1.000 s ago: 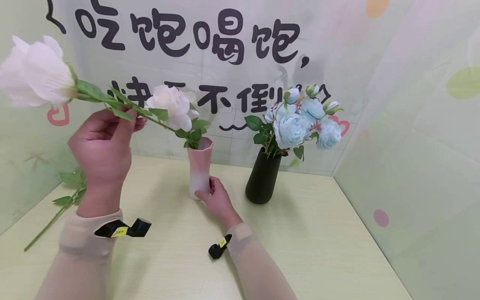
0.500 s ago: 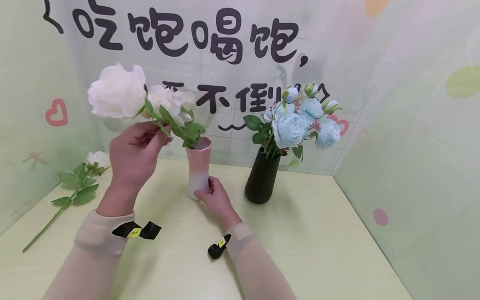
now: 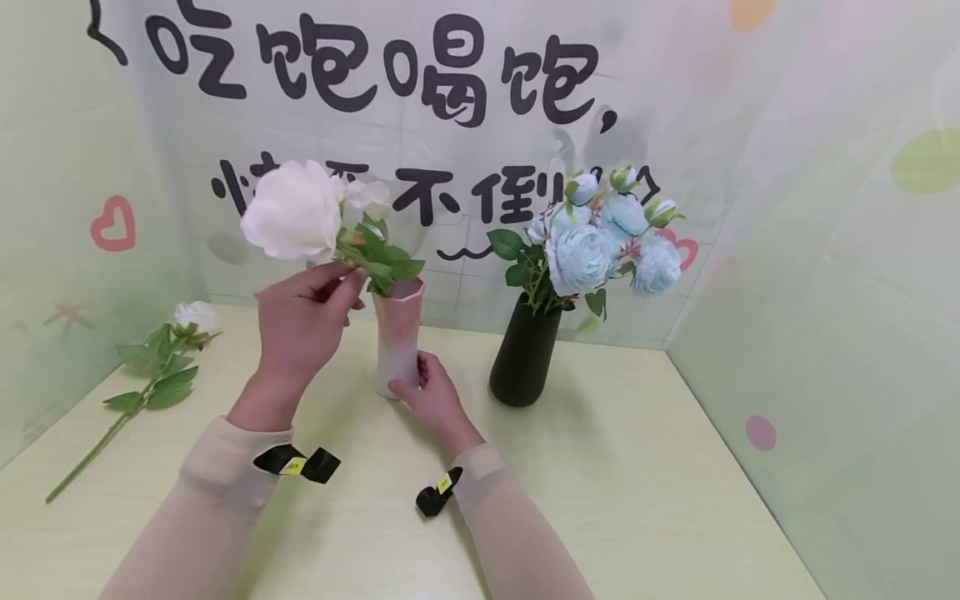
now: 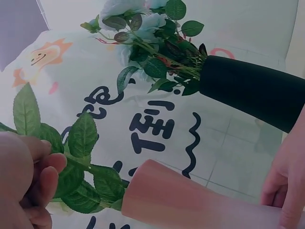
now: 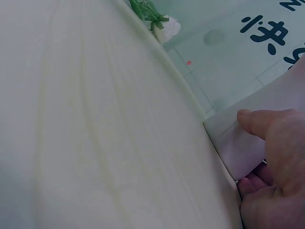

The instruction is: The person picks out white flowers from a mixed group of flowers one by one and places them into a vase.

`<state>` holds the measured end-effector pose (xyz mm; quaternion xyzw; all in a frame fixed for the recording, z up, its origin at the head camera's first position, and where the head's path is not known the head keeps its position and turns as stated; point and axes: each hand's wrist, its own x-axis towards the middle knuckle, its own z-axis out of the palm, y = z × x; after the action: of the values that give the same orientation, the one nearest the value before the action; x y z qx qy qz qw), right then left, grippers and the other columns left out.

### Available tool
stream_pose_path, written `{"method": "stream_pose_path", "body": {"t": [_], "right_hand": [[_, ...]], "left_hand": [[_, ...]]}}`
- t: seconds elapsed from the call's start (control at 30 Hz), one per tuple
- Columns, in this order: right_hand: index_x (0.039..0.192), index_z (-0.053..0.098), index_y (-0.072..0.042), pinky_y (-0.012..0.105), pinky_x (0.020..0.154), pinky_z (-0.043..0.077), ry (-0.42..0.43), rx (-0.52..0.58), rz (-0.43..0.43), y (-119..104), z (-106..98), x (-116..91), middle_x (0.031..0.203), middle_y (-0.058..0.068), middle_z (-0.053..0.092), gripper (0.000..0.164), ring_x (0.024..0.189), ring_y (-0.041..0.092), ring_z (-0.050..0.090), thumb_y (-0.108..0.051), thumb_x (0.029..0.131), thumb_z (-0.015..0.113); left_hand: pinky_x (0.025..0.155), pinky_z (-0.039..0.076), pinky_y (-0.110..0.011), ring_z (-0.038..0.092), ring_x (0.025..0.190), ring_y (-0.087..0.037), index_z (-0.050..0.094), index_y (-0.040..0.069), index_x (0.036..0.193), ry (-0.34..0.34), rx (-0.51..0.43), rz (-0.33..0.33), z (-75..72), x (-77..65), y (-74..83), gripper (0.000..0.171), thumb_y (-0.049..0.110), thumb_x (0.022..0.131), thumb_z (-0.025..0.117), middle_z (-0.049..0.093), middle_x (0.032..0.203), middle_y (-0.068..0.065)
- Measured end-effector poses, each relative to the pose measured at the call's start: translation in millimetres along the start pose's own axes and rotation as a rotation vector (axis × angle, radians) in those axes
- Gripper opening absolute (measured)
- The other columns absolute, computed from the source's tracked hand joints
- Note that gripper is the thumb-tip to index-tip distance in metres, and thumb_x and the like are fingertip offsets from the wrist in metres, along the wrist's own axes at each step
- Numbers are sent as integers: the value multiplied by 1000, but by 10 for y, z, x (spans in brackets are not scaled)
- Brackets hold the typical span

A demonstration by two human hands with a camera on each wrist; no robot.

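My left hand [image 3: 303, 321] pinches the green stem of a white rose [image 3: 294, 210] just below its bloom. The stem's leaves [image 4: 81, 138] reach to the mouth of a pink and white vase [image 3: 397, 333], with the lower stem hidden. Behind this bloom, a second white rose [image 3: 369, 198] stands in the same vase. My right hand [image 3: 438, 400] grips the vase near its base, thumb in front and fingers round the far side. In the right wrist view, the vase's foot [image 5: 233, 148] stands upright on the table.
Right of the pink vase stands a black vase [image 3: 525, 354] with several light blue flowers [image 3: 592, 246]. Another white rose [image 3: 197, 317] lies on the table [image 3: 637, 492] at the left. Printed walls [image 3: 840, 292] close in the back and sides.
The left hand has moved right and slightly down with the white rose, bringing the stem over the vase's mouth and steeper. The right hand stays on the vase.
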<state>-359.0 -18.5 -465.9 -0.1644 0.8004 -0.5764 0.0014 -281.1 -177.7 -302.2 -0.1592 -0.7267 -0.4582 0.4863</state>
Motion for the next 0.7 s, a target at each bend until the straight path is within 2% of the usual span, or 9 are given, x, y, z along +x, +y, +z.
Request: {"method": "stream_pose_path", "body": {"t": [0.2, 0.4, 0.5, 0.7], "right_hand": [[144, 43, -10, 35, 104, 39, -4, 2, -16, 12, -6, 2, 140, 0, 50, 62, 123, 7, 44, -24, 93, 74], [144, 43, -10, 36, 104, 39, -2, 4, -14, -19, -5, -38, 139, 0, 51, 62, 123, 7, 45, -26, 92, 75], [144, 43, -11, 36, 105, 39, -4, 2, -7, -38, -2, -59, 140, 0, 50, 63, 123, 7, 44, -26, 92, 75], [144, 43, -10, 36, 105, 38, -6, 10, -11, -44, 8, -88, 140, 1, 50, 62, 124, 8, 44, -25, 92, 75]], "left_hand": [[41, 40, -12, 55, 45, -8, 80, 8, 95, -13, 34, -62, 49, -30, -11, 10, 11, 92, 71, 65, 56, -4], [40, 40, -13, 55, 47, -9, 79, 7, 101, -26, -10, -94, 66, -66, 15, 12, 12, 93, 72, 66, 60, -6], [43, 43, -11, 58, 52, -8, 77, 5, 106, -56, -24, -72, 90, -89, 15, 14, 8, 93, 71, 69, 67, -7], [59, 46, -9, 62, 68, -11, 73, 3, 113, -129, 48, 29, 149, -130, 5, 22, 4, 91, 72, 72, 93, -6]]}}
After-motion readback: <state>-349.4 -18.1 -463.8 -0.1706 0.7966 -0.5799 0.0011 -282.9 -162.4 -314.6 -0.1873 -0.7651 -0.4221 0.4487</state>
